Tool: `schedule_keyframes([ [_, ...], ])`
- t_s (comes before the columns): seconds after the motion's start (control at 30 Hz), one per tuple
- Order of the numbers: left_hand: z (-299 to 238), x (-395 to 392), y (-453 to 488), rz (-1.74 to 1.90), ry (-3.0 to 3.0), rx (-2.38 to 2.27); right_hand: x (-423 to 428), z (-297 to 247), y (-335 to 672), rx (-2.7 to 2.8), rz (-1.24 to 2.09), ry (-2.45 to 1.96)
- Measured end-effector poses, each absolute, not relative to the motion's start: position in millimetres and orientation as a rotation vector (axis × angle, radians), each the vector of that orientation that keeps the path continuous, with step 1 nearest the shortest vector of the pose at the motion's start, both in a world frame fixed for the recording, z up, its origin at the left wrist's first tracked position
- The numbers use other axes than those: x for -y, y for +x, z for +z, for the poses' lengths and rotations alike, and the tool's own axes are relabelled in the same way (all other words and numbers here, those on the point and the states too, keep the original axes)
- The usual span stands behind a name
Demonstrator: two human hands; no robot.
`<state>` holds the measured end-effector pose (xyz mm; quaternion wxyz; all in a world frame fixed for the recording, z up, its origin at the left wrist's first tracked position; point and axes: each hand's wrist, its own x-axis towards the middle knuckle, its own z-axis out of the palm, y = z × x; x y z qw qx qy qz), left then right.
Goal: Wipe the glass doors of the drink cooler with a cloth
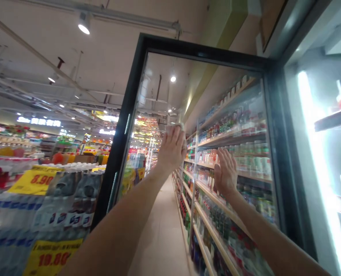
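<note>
A glass cooler door [205,55] with a dark frame stands swung out in front of me. My left hand [172,149] is raised against the middle of its pane, pressing a pale cloth [182,126] to the glass. Only the cloth's edge shows past the fingers; the palm hides the rest. To the right and a little lower, my right hand [227,170] lies against the same pane, fingers stretched out, with nothing visible in it.
Through the pane show shelves [216,138] of bottles and a pale floor aisle [158,222]. The lit cooler interior [308,153] opens at the right. Stacked bottle packs [63,214] with yellow price signs [33,180] stand at the left.
</note>
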<state>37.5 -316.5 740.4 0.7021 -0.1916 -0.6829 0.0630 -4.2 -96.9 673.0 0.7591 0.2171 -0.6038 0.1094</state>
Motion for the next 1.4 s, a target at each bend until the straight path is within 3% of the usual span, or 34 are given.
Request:
schedule_keyframes([
  [0.13, 731.0, 313.2, 37.7, 0.488, -0.799, 1.512, 96.5, 673.2, -4.5, 1.294, 0.216, 0.478],
  [0.33, 749.4, 329.5, 38.7, -0.003, -0.268, 1.521, 97.5, 673.4, -4.1, 1.31, 0.193, 0.454],
  [0.53, 734.3, 311.7, 33.5, 0.415, -0.735, 1.535, 97.5, 673.5, -5.1, 1.31, 0.181, 0.451],
  [0.77, 780.2, 355.8, 37.9, -0.143, -0.101, 1.437, 98.8, 672.7, -5.4, 1.31, 0.165, 0.436],
  [1.0, 756.0, 300.8, 32.2, 0.332, -0.605, 1.558, 96.5, 672.9, -5.2, 1.314, 0.151, 0.455],
  [1.2, 771.7, 343.1, 33.3, -0.117, -0.2, 1.427, 98.0, 673.3, -4.1, 1.316, 0.15, 0.431],
  [1.4, 734.9, 309.3, 32.6, 0.274, -0.584, 1.559, 96.6, 673.8, -4.6, 1.323, 0.125, 0.419],
])
